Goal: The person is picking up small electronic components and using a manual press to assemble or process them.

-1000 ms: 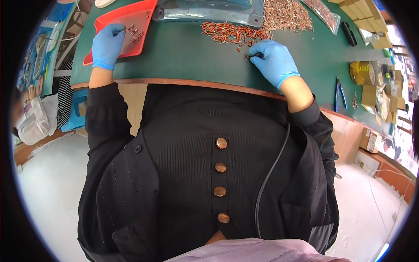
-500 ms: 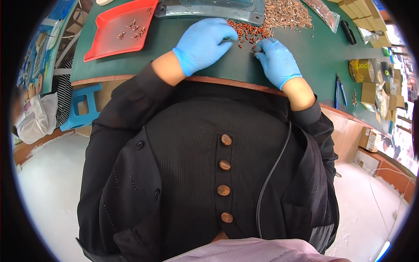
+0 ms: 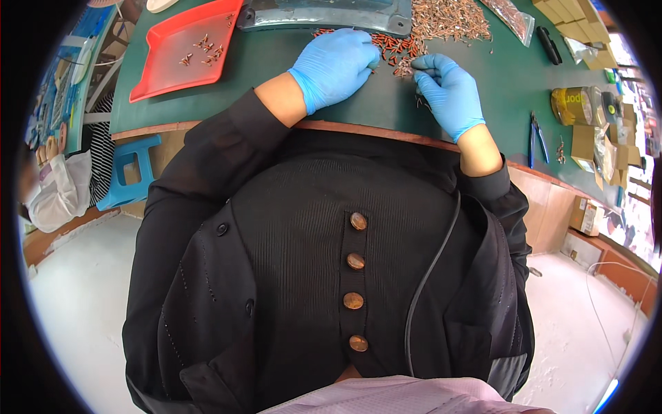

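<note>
- Spreading across the top of the view was the green work table (image 3: pixel 289 76), its wooden front edge pressed against the person's dark buttoned garment (image 3: pixel 331 262).
- On the table's far left lay a red tray (image 3: pixel 165 62), with a few small brown parts scattered near its upper middle.
- Along the far edge sat a clear plastic cover (image 3: pixel 324 14), and beside it on the right a big heap of small coppery parts (image 3: pixel 448 14).
- And there was the left hand (image 3: pixel 334 65) in a blue glove, laid palm down, fingers loosely curled over the near end of a row of small red-orange parts (image 3: pixel 393 47); whether it pinched one I could not tell.
- Just beside it, the right hand (image 3: pixel 448 93), also gloved in blue, had its fingers bent inward at the row's right end, a small dark piece showing beneath the fingertips; the grip itself was hidden.
- Well to the right lay blue-handled pliers (image 3: pixel 538 138) and a yellow tape roll (image 3: pixel 576 105).
</note>
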